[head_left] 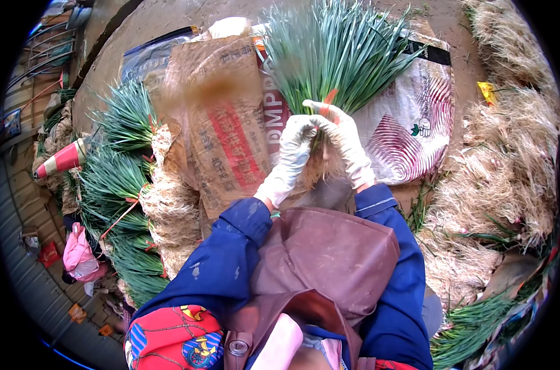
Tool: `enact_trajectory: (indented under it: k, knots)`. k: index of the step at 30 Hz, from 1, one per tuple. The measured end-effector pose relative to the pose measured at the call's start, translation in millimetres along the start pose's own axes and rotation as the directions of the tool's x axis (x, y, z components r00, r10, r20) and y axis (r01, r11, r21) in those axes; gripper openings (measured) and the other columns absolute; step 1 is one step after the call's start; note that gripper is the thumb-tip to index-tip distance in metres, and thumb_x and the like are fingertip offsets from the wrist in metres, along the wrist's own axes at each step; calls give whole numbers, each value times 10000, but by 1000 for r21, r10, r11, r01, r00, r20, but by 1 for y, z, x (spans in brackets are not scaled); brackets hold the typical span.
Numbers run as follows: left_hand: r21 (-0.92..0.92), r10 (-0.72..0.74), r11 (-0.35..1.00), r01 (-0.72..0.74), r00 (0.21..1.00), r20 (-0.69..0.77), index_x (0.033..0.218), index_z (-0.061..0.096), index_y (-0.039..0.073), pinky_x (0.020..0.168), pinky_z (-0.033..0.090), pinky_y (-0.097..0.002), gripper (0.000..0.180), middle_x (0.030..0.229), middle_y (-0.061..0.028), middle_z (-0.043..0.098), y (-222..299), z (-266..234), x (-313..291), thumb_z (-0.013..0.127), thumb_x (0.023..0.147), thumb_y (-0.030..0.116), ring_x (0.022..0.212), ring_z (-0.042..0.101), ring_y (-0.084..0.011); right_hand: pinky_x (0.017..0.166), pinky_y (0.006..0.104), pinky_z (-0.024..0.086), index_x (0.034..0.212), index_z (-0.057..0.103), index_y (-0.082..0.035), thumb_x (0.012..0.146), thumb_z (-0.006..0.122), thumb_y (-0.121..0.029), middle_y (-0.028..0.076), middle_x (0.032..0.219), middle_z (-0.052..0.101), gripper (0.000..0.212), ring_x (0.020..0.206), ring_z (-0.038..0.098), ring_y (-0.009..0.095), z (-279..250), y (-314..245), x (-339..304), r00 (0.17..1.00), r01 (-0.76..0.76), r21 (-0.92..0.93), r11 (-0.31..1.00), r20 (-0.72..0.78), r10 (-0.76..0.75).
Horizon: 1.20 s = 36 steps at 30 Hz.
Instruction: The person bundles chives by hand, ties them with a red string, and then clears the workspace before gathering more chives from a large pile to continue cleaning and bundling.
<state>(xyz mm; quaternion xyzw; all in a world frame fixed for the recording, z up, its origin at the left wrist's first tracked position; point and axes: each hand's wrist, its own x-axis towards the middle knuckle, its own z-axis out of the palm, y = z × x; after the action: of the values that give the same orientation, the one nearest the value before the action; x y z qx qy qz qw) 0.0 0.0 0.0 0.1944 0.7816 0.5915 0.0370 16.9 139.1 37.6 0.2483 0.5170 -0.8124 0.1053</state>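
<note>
Heap of pale-rooted plants: largest item, well to the right of the brown sack. Row of tied bundles, green leaves outward and roots inward: along the sack's left side. The sack itself: flat on the ground, with a red printed band. White sack with maroon swirls: flat, to the right of the brown sack. Green leafy bundle: right of the brown sack, over the white one, leaves pointing away from the wearer. Left hand and right hand, both in pale gloves, right of the brown sack: fingers bent about the bundle's neck; how firmly they grasp cannot be told. Orange strip: at the fingertips.
</note>
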Motion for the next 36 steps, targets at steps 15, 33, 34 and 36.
enact_trajectory:
  k: [15, 33, 34, 36]
  knots:
    - [255, -550, 802, 540, 835, -37, 1366, 213, -25, 934, 409, -357, 919, 1262, -244, 448, 5, 22, -16, 720, 687, 332, 1161, 474, -334, 534, 219, 392, 822, 637, -3, 902, 553, -329, 5, 590, 578, 346, 535, 508, 74, 16, -17, -29, 994, 110, -47, 993, 0, -110]
    - [-112, -356, 930, 350, 933, -41, 1296, 391, -16, 1012, 319, -334, 664, 1285, -170, 448, -40, -27, 36, 640, 816, 368, 1211, 407, -261, 598, 189, 419, 897, 583, -44, 923, 522, -139, -21, 745, 515, 116, 673, 489, 59, -70, 54, -48, 986, 71, 580, 811, -162, 29]
    - [-298, -440, 863, 407, 896, -51, 1270, 425, -8, 970, 355, -325, 644, 1219, -144, 496, -66, -36, 30, 600, 832, 430, 1141, 455, -240, 602, 177, 412, 896, 585, -34, 917, 532, -132, -26, 745, 514, 113, 677, 487, 55, -70, 55, -51, 995, 55, 620, 783, -103, 12]
    - [-558, -657, 607, 567, 752, 50, 1299, 404, 17, 995, 325, -329, 657, 1262, -126, 467, -86, -56, 22, 515, 868, 501, 1177, 419, -225, 609, 152, 400, 893, 589, -15, 906, 552, -118, -35, 746, 511, 110, 684, 482, 49, -79, 64, -54, 1000, 15, 695, 719, -5, -16]
